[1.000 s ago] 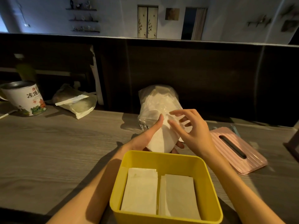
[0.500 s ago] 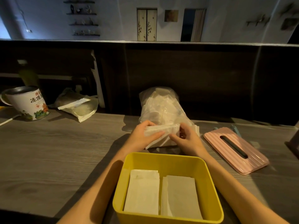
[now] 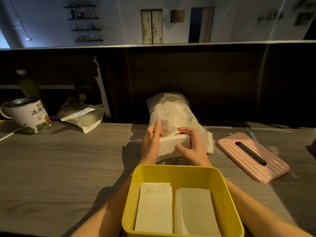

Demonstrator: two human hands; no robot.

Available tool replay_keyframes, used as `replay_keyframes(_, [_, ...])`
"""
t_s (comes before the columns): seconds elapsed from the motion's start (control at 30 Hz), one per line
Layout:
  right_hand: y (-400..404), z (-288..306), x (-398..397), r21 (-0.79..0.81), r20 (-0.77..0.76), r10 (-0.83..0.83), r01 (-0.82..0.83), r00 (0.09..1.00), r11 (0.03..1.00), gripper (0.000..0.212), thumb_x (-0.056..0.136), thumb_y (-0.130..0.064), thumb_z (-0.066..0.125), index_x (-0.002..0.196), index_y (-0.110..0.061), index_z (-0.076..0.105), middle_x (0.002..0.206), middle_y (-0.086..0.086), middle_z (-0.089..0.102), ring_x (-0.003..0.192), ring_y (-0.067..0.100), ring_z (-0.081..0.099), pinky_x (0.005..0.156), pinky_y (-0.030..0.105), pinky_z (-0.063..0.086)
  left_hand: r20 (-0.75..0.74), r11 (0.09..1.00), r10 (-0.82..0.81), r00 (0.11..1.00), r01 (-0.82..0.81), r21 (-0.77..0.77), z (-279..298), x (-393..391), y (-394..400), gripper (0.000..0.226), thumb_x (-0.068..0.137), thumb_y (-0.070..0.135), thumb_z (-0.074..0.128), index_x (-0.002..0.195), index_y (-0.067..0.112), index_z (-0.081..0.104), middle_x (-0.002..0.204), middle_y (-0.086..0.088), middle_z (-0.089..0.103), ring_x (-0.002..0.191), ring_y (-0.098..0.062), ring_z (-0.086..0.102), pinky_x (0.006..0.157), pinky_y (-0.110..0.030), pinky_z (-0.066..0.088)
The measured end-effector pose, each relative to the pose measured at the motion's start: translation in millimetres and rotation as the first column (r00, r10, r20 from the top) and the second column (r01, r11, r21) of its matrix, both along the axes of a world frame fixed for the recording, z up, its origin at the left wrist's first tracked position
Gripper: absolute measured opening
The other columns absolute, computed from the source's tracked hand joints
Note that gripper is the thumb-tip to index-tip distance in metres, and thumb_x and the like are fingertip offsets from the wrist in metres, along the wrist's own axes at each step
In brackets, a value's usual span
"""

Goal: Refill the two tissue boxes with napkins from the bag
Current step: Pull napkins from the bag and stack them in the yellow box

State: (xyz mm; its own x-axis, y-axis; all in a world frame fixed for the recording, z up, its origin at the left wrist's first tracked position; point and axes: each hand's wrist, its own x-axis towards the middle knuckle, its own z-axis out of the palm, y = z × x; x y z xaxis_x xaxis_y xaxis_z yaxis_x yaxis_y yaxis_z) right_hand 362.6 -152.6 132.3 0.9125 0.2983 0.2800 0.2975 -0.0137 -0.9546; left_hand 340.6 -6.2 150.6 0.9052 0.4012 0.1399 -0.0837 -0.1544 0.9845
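Two low piles of napkins already lie side by side in the yellow box (image 3: 183, 175) nearest us, with plenty of depth left above them, so we judge this box only partly filled. Just beyond its far rim, both our hands work on a fresh stack (image 3: 172, 145) resting on the counter (image 3: 68, 159) at the mouth of the bag (image 3: 171, 113). Our left hand (image 3: 151, 142) lies flat against the stack's left end, fingers straight and pressing, not curled. Our right hand (image 3: 191, 147) grips the stack, fingers over the top and thumb on the near face. More napkins (image 3: 209, 142) stick out just right of that hand, touching the stack we hold.

To do this step well, we should square the edges between both palms before lifting, keep the pinch firm enough that the thin sheets do not fan out, and part our stack cleanly from the loose ones beside it. Then we lower it flat onto one pile in the box, matching its outline, not dropping it.

Right of the bag, apart from it, lies a pink slotted lid (image 3: 253, 156). Only one box is in view. Far left stand a tin (image 3: 29, 115) and a second bag (image 3: 83, 118).
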Motion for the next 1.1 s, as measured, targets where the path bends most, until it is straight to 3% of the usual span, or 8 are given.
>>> replay_keyframes(0.13, [2, 1, -1, -0.012, 0.063, -0.028, 0.029, 0.998, 0.999, 0.058, 0.081, -0.009, 0.073, 0.132, -0.022, 0.049, 0.117, -0.003, 0.058, 0.102, -0.008, 0.058, 0.079, 0.009, 0.051, 0.033, 1.000, 0.030, 0.999, -0.030, -0.005, 0, -1, -3, 0.049, 0.100, 0.058, 0.038, 0.089, 0.014, 0.054, 0.095, -0.002, 0.059, 0.093, -0.018, 0.058, 0.084, -0.036, 0.050])
replay_keyframes(0.3, [1, 3, -3, -0.062, 0.066, 0.038, -0.034, 0.997, 0.997, 0.059, 0.087, 0.004, 0.069, 0.135, -0.022, 0.047, 0.118, 0.002, 0.058, 0.106, 0.004, 0.059, 0.074, 0.008, 0.051, 0.066, 0.999, 0.015, 0.998, -0.012, -0.045, 3, -5, -4, 0.042, 0.102, 0.050, 0.042, 0.089, 0.012, 0.052, 0.090, 0.001, 0.057, 0.087, -0.011, 0.055, 0.075, -0.025, 0.045])
replay_keyframes(0.43, [-2, 6, -1, -0.124, 0.051, 0.100, -0.093, 0.994, 0.988, 0.068, 0.088, -0.007, 0.074, 0.141, -0.031, 0.041, 0.121, -0.006, 0.056, 0.106, 0.007, 0.061, 0.073, 0.013, 0.055, 0.078, 1.000, -0.006, 0.997, 0.008, -0.022, 4, -6, -1, 0.038, 0.101, 0.049, 0.044, 0.085, 0.016, 0.053, 0.087, 0.001, 0.059, 0.085, -0.012, 0.056, 0.079, -0.026, 0.047])
replay_keyframes(0.53, [-14, 10, 4, -0.214, 0.059, 0.127, -0.112, 0.990, 0.970, 0.070, 0.084, -0.021, 0.076, 0.142, -0.034, 0.040, 0.123, -0.008, 0.058, 0.110, 0.011, 0.061, 0.078, 0.014, 0.055, 0.043, 0.994, -0.086, 0.995, 0.082, 0.071, 7, -9, 5, 0.037, 0.099, 0.054, 0.046, 0.087, 0.021, 0.056, 0.089, 0.002, 0.062, 0.087, -0.012, 0.059, 0.077, -0.025, 0.046])
replay_keyframes(0.67, [-31, 14, 13, -0.314, 0.064, 0.159, -0.131, 0.985, 0.940, 0.057, 0.091, -0.019, 0.075, 0.139, -0.034, 0.048, 0.121, -0.019, 0.055, 0.105, 0.002, 0.062, 0.074, 0.011, 0.054, -0.080, 0.915, -0.276, 0.958, 0.287, 0.282, 10, -10, 24, 0.042, 0.081, 0.064, 0.061, 0.105, 0.030, 0.063, 0.109, 0.011, 0.063, 0.103, -0.005, 0.059, 0.078, -0.021, 0.047])
replay_keyframes(0.77, [-37, 16, 19, -0.361, 0.047, 0.172, -0.144, 0.984, 0.921, 0.049, 0.089, -0.023, 0.078, 0.131, -0.034, 0.056, 0.118, -0.011, 0.064, 0.103, 0.006, 0.067, 0.075, 0.016, 0.057, -0.143, 0.852, -0.338, 0.930, 0.367, 0.372, 8, -10, 42, 0.045, 0.075, 0.050, 0.079, 0.115, 0.033, 0.065, 0.115, 0.014, 0.064, 0.107, -0.005, 0.061, 0.080, -0.024, 0.059])
replay_keyframes(0.9, [-41, 15, 23, -0.377, 0.098, 0.128, -0.083, 0.987, 0.922, 0.038, 0.090, -0.023, 0.076, 0.125, -0.029, 0.063, 0.113, -0.006, 0.070, 0.103, 0.007, 0.069, 0.083, 0.022, 0.060, -0.097, 0.855, -0.319, 0.943, 0.331, 0.400, 7, -11, 56, 0.033, 0.080, 0.026, 0.083, 0.110, 0.032, 0.071, 0.107, 0.017, 0.070, 0.104, 0.002, 0.063, 0.089, -0.025, 0.055])
replay_keyframes(1.1, [-42, 17, 14, -0.355, 0.076, 0.076, -0.044, 0.994, 0.934, 0.033, 0.092, -0.023, 0.074, 0.124, -0.018, 0.067, 0.116, -0.002, 0.072, 0.103, 0.012, 0.071, 0.084, 0.029, 0.062, -0.058, 0.870, -0.241, 0.969, 0.242, 0.429, 16, -20, 43, 0.026, 0.083, 0.023, 0.080, 0.108, 0.024, 0.074, 0.103, 0.016, 0.070, 0.097, 0.006, 0.061, 0.083, -0.018, 0.045])
